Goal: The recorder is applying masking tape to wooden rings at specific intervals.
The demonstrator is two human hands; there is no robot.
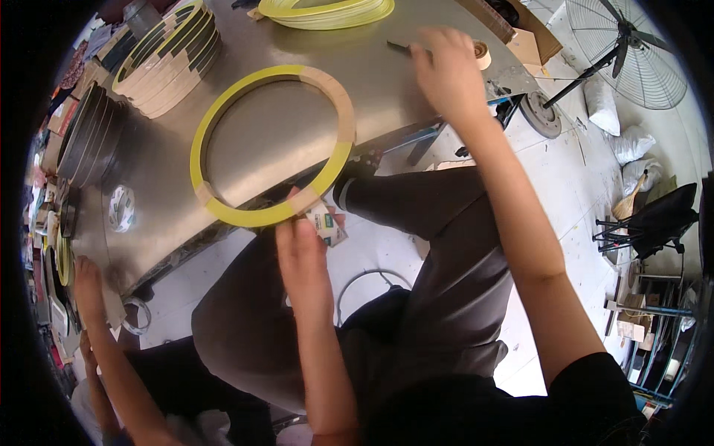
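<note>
A flat yellow-green ring (212, 134) with tan-taped stretches rests partly on the metal table, its near edge jutting past the table's edge. My left hand (303, 253) grips that near edge at a tan patch, thumb on top and fingers below. Beside the thumb, a white piece with green print (327, 225) shows against my left fingers. At the far right of the table, my right hand (454, 78) is slightly blurred, its fingers bent. A thin dark tool (399, 48) pokes out beside its thumb; whether I hold it is unclear. Touching or close behind the fingers is a tan tape roll (483, 56).
Yellow rings (327, 13) lie stacked at the back. Tan-and-black rings (167, 63) and dark rings (89, 137) stand on the left, near a clear tape roll (121, 208). A co-worker's hand (89, 290) is at the lower left. A fan (628, 44) stands beyond the right end.
</note>
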